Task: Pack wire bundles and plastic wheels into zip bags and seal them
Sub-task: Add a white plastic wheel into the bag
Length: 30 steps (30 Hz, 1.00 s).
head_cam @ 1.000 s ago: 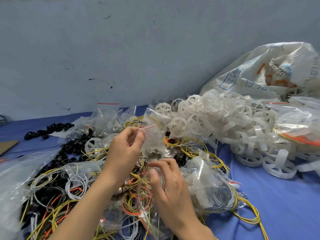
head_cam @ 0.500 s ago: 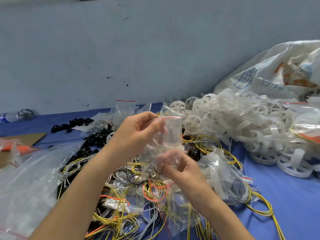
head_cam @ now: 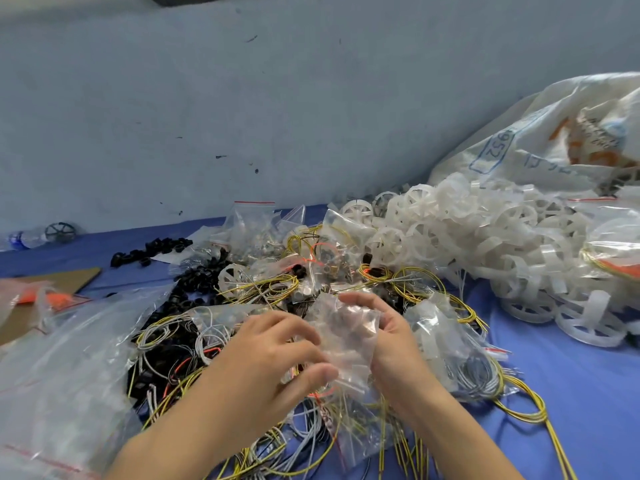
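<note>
A small clear zip bag (head_cam: 343, 332) is held low over the heap, between both hands. My left hand (head_cam: 270, 358) curls round its left side, thumb at the bottom edge. My right hand (head_cam: 388, 327) grips its right side, fingers curved over the top. What the bag holds is blurred. Below lie yellow, white and orange wire bundles (head_cam: 263, 289), some inside zip bags. White plastic wheels (head_cam: 460, 237) form a big pile at the right.
A printed white sack (head_cam: 554, 140) leans on the wall at the back right. Black rings (head_cam: 152, 249) and a cardboard sheet (head_cam: 45, 289) lie at the left. A large clear bag (head_cam: 59, 368) covers the near left. Blue cloth (head_cam: 588, 382) shows at the right.
Both hands have lowered the small zip bag from chest height down to the wire heap. The left hand left the bag's top and now grips its lower left side.
</note>
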{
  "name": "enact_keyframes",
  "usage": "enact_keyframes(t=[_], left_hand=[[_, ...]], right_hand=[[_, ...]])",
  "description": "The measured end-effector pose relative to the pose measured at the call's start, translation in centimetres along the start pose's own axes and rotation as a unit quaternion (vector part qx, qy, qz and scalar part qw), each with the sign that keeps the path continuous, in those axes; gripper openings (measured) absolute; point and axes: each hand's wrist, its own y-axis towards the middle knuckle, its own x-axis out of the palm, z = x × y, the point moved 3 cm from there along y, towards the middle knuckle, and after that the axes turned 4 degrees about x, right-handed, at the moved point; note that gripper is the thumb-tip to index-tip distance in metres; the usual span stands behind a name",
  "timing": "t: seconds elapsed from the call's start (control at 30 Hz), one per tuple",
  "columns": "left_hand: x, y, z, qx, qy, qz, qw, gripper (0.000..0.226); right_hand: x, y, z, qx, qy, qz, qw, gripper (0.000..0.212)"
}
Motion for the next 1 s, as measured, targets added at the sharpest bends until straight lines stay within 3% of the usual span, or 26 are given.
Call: enact_keyframes(t=[0.03, 0.1, 0.13, 0.23, 0.33, 0.4, 0.47, 0.7, 0.83, 0.9, 1.0], left_hand=[[0.0, -0.4, 0.1, -0.024, -0.012, 0.018, 0.999, 0.052], [-0.4, -0.5, 0.5, -0.106, -0.143, 0.087, 0.98, 0.048], [-0.4, -0.2, 0.7, -0.165, -0.251, 0.127, 0.945, 0.043], [1.3, 1.3, 1.7, -0.333, -0.519, 0.154, 0.772, 0.036], [2.6, 2.5, 3.1, -0.367, -0.676, 0.107, 0.63, 0.037], [3.0, 2.7, 3.5, -0.36, -0.733, 0.107, 0.567, 0.037], [3.2, 2.9, 3.4, -0.353, -0.761, 0.111, 0.533, 0.036], [3.9, 3.2, 1.9, -0.3, -0.811, 0.179, 0.469, 0.032], [3.8, 2.0, -0.5, -0.296, -0.776, 0.21, 0.515, 0.027], [3.1, 0.7, -2.2, -0.327, -0.744, 0.221, 0.539, 0.032], [2.7, -1.8, -3.9, -0.387, -0.669, 0.156, 0.615, 0.042]], right_hand=[[0.2, -0.2, -0.2, -0.035, -0.042, 0.009, 0.998, 0.024], [0.4, -0.5, -0.4, -0.118, -0.146, 0.035, 0.982, 0.024], [0.4, -0.6, -0.6, -0.161, -0.209, 0.053, 0.963, 0.026], [0.9, -1.1, -0.7, -0.258, -0.32, 0.076, 0.908, 0.031], [1.7, -1.7, -0.4, -0.294, -0.338, 0.077, 0.891, 0.03], [2.0, -2.0, -0.1, -0.299, -0.351, 0.08, 0.884, 0.031], [2.1, -2.1, 0.1, -0.295, -0.372, 0.082, 0.876, 0.035], [3.1, -1.6, 1.1, -0.229, -0.369, -0.029, 0.9, 0.054], [2.8, -1.9, 1.3, -0.191, -0.337, -0.076, 0.919, 0.057], [2.5, -2.1, 1.0, -0.194, -0.352, -0.044, 0.915, 0.05], [2.5, -2.6, 0.2, -0.239, -0.473, 0.062, 0.846, 0.035]])
